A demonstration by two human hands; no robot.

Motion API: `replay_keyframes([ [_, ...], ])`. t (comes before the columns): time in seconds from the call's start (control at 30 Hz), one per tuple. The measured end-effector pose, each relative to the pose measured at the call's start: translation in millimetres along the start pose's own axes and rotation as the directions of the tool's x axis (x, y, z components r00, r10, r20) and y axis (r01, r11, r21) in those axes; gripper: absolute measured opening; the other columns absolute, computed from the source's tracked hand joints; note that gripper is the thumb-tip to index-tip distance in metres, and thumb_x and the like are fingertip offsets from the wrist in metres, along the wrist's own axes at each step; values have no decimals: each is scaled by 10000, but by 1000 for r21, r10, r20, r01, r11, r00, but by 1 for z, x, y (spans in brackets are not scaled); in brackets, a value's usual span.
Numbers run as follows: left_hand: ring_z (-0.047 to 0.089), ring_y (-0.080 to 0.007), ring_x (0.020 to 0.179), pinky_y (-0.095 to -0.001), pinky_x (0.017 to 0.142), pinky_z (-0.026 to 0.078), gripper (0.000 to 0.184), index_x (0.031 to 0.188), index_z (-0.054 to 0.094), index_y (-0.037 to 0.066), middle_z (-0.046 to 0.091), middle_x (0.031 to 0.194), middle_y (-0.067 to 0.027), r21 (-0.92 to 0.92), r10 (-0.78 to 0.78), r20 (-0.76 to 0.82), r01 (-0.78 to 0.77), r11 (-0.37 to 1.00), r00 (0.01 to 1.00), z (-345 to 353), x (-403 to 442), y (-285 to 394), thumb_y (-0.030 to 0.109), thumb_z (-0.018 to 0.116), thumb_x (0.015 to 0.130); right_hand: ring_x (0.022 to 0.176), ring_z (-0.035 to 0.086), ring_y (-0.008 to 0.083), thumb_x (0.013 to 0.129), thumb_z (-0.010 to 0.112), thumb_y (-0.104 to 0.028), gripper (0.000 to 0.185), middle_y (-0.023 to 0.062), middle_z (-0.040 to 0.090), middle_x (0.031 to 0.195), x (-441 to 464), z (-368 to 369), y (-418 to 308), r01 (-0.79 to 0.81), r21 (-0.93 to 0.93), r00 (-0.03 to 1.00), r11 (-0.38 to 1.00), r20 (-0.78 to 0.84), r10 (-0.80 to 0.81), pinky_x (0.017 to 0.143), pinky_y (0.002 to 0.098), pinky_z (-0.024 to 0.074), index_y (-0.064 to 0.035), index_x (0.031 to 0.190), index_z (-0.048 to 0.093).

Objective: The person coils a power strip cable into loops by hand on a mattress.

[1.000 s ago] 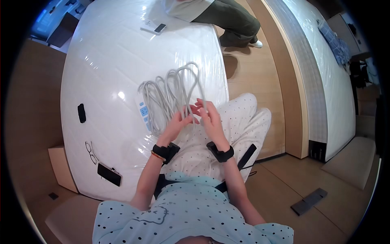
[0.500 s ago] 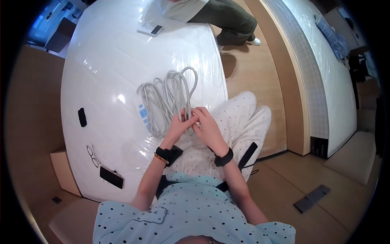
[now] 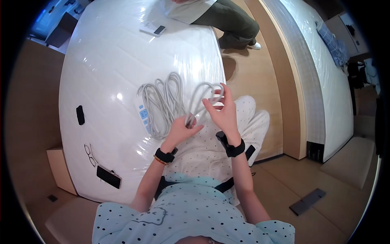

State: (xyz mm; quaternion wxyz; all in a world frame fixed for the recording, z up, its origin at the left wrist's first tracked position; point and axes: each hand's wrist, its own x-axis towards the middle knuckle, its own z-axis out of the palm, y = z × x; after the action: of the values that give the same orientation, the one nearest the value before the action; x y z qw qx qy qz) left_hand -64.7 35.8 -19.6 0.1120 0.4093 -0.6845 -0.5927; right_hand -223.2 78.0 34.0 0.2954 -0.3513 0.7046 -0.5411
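A long grey cable (image 3: 164, 103) lies in bundled loops on the plastic-wrapped mattress. At the bundle's left edge shows a power strip (image 3: 143, 114) with blue socket faces, partly covered by the cable. My left hand (image 3: 183, 129) is closed around a stretch of the cable at the bundle's lower right, thumb sticking out. Up and to the right, my right hand (image 3: 222, 109) has its fingers curled about a loose loop of the same cable, lifted apart from the bundle. Both hands are above my lap, at the mattress edge.
On the mattress (image 3: 109, 57) lie a phone (image 3: 109, 176), eyeglasses (image 3: 90, 155), a small black item (image 3: 80, 115) and a white box with a phone-like device (image 3: 153, 29). Another person (image 3: 231, 20) sits at the far edge. A second wrapped mattress (image 3: 308, 61) stands right.
My right hand has moved up and right, away from my left hand, drawing a cable loop off the bundle. My left hand stays near the bundle's lower right.
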Motion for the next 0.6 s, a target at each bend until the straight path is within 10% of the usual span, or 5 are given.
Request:
replay_keyframes([
  [0.2, 518, -104, 540, -252, 541, 428, 385, 899, 546, 48, 542, 622, -11, 21, 21, 15, -22, 1000, 1000, 7, -6, 0, 261, 761, 661, 581, 610, 230, 813, 602, -122, 292, 139, 633, 737, 14, -11, 9, 129, -255, 991, 958, -9, -135, 539, 304, 463, 34, 1056, 558],
  [0.6, 567, -102, 737, -266, 684, 462, 332, 976, 539, 21, 585, 823, -48, -31, 261, -91, -265, 964, 961, 13, 1, -15, 111, 714, 709, 579, 630, 178, 830, 564, -87, 197, 96, 657, 708, -4, -7, -25, 51, 22, 994, 998, 91, -52, 557, 267, 490, 25, 991, 580],
])
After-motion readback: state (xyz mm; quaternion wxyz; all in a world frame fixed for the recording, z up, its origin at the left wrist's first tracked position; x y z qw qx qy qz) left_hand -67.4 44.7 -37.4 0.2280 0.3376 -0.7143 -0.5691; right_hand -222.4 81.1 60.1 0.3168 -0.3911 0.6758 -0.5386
